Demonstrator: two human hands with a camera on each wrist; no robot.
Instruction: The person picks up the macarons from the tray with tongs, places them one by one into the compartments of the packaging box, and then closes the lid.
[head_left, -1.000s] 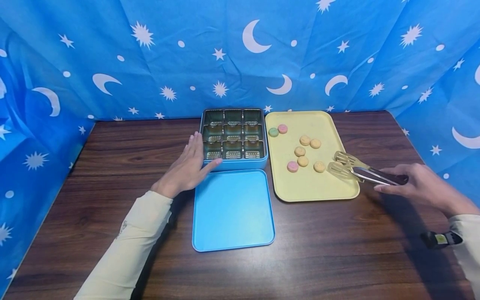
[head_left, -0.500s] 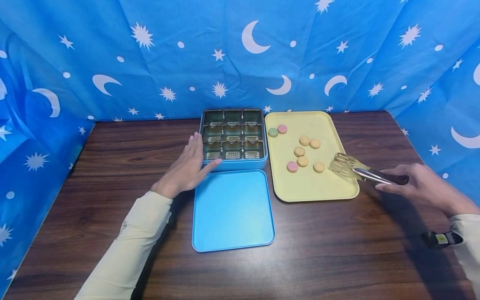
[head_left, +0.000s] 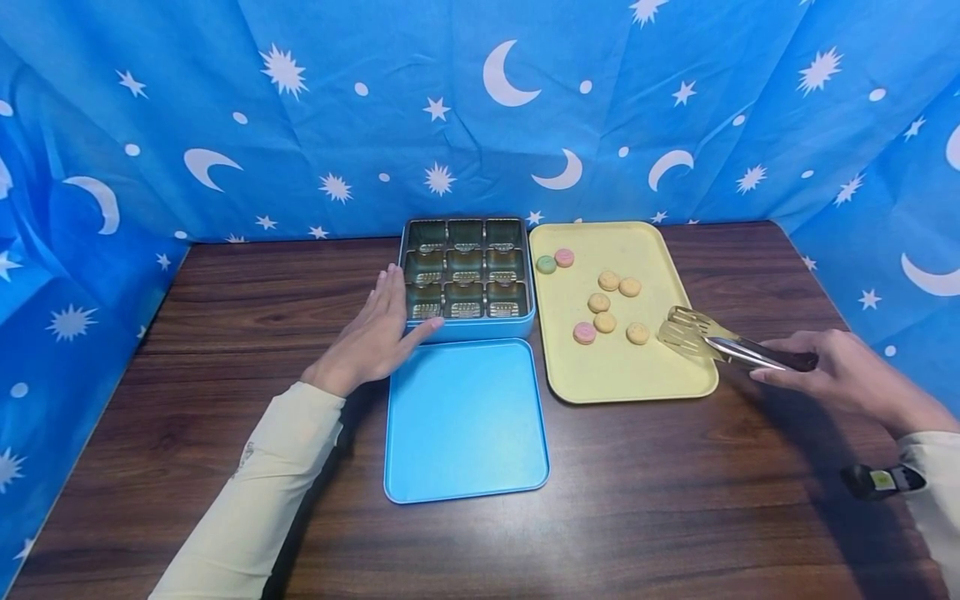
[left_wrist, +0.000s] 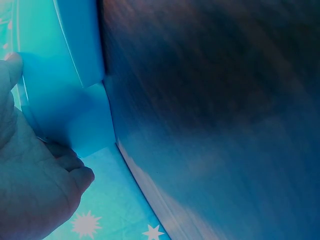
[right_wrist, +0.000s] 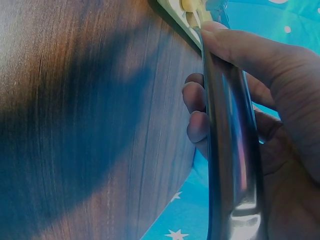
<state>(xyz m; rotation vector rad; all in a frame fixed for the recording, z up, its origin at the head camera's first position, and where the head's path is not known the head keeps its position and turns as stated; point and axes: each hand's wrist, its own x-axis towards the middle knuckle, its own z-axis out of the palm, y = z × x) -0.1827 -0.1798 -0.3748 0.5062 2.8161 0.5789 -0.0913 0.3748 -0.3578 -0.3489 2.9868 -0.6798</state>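
My left hand [head_left: 367,333] rests with straight fingers against the left side of a blue tin box [head_left: 480,330], its thumb at the front edge. A dark plastic insert [head_left: 465,277] with bare square compartments fills the box. In my right hand [head_left: 851,371] I hold metal food tongs [head_left: 738,348] with dark grips; the right wrist view shows fingers curled round the handle [right_wrist: 232,150]. The slotted tong ends are together, low over the right side of a yellow tray [head_left: 622,379]. Whether a cookie is between them, I cannot tell. A yellow macaron-shaped cookie [head_left: 637,334] lies just left of them.
Several more yellow cookies [head_left: 604,322], two pink ones [head_left: 584,333] and a green one [head_left: 546,264] lie on the tray. A blue lid [head_left: 465,421] sits in front of the box. A blue star-patterned cloth [head_left: 480,125] stands behind the wooden table [head_left: 637,500].
The tong ends have come together from spread apart, hiding the round cookie seen between them a second ago. My left hand and the box have stayed in place.
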